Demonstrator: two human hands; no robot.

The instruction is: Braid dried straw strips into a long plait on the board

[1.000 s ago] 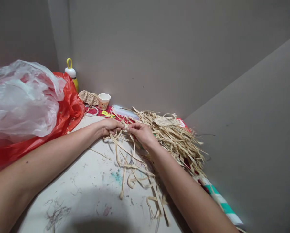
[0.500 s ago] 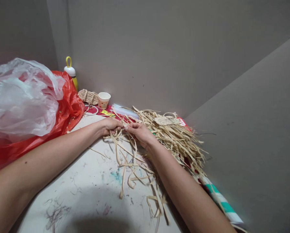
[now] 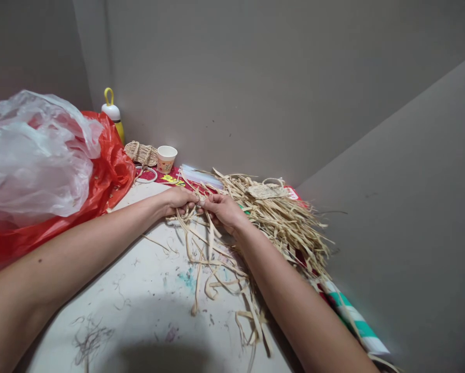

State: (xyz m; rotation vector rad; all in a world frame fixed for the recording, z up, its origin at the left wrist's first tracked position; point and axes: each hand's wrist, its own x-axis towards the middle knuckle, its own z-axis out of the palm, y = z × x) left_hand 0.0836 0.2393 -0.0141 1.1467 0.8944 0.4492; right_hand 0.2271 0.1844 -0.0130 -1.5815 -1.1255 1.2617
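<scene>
My left hand [image 3: 178,200] and my right hand [image 3: 223,211] meet over the far part of a white tabletop [image 3: 146,290]. Both are closed in a pinch on pale, flat straw strips [image 3: 211,235], fingertips almost touching. Loose ends hang below the fingers and trail over the tabletop towards my right forearm. What the strips form between the fingertips is too small and covered to make out. Just beyond my right hand lies a thick heap of dry straw [image 3: 290,220], with a small woven straw piece [image 3: 269,190] on top.
On the left are crumpled clear plastic [image 3: 38,155] and a red plastic bag [image 3: 115,171]. Along the wall stand a yellow bottle with a white lid [image 3: 111,111], a woven straw sole [image 3: 141,154] and a paper cup [image 3: 166,159]. A green-and-white striped roll [image 3: 354,321] lies at the right edge.
A straw strip below my right hand, curved before, now hangs straighter. My right hand has shifted slightly; both hands keep their pinch close together.
</scene>
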